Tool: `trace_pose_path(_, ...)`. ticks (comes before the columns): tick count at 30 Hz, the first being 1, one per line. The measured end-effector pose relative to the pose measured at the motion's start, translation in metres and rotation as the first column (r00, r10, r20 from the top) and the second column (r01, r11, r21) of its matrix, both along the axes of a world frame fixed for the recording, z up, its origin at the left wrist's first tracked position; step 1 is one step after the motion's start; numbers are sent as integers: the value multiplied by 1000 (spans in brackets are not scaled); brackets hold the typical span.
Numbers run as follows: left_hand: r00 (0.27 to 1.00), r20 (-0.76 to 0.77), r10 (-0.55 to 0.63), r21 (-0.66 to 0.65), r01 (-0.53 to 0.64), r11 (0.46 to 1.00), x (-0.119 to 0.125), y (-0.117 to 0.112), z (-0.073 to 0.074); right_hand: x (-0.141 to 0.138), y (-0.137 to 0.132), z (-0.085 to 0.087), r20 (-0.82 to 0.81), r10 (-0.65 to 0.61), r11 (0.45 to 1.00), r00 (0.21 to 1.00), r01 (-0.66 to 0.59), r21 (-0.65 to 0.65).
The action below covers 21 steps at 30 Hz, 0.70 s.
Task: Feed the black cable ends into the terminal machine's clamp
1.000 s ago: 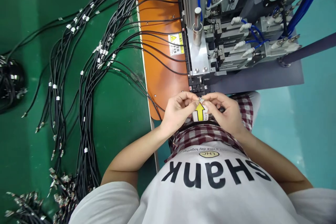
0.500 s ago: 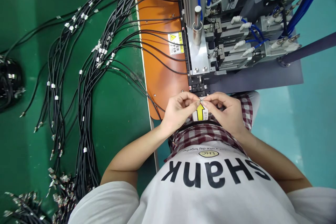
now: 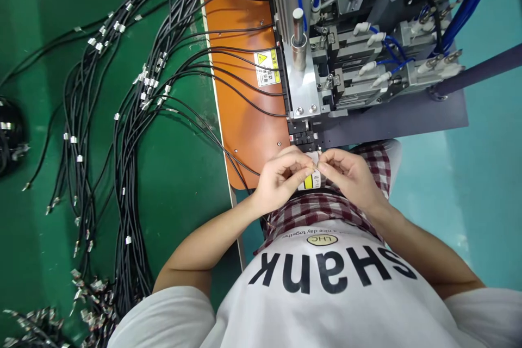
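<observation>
My left hand (image 3: 281,179) and my right hand (image 3: 346,176) meet fingertip to fingertip just in front of the machine's black jaw block (image 3: 305,137). Both are pinched shut on a small metal piece (image 3: 317,163) that is too tiny to name. Below the fingers sits a white label with a yellow arrow (image 3: 310,180), partly covered by my left hand. Several black cables (image 3: 240,92) run from the left across the orange plate (image 3: 244,119) into the machine.
A pneumatic machine (image 3: 326,54) with blue hoses and a steel cylinder (image 3: 297,38) fills the upper right. A large bundle of black cables with metal clips (image 3: 122,119) spreads over the green mat (image 3: 183,174). Loose metal terminals (image 3: 89,293) lie at lower left.
Both hands have stayed pinched together and edged slightly up toward the machine's jaw block. My left hand now covers more of the yellow arrow label. The view shifted a little.
</observation>
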<state>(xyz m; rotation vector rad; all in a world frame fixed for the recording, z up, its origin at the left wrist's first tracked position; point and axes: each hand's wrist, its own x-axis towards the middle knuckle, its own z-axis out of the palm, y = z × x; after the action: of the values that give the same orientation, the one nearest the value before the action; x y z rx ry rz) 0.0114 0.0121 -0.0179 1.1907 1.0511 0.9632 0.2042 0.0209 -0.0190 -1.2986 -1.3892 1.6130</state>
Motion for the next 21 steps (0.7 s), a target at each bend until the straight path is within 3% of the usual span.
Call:
trace_pose_path(4, 984, -138, -112, 2, 113, 994, -3, 6, 5, 6, 3, -1, 18, -15, 1000, 1000, 15, -14)
trace_pose_path(7, 928, -371, -14, 155, 76, 985, -7, 17, 7, 8, 19, -9, 26, -113, 994, 993, 112, 15)
trace_pose_path(10, 841, -526, 126, 371, 94, 924, -9, 32, -2, 7, 40, -25, 21, -186, 983, 982, 186, 4)
trace_pose_path(15, 776, -598, 200, 474, 141, 869, -11, 44, -23, 2, 56, -45, 2, -211, 976, 977, 211, -52)
trace_pose_path(21, 772, -596, 223, 544, 183, 819, -13, 44, -30, 0, 59, -47, -16, -215, 973, 976, 213, -94)
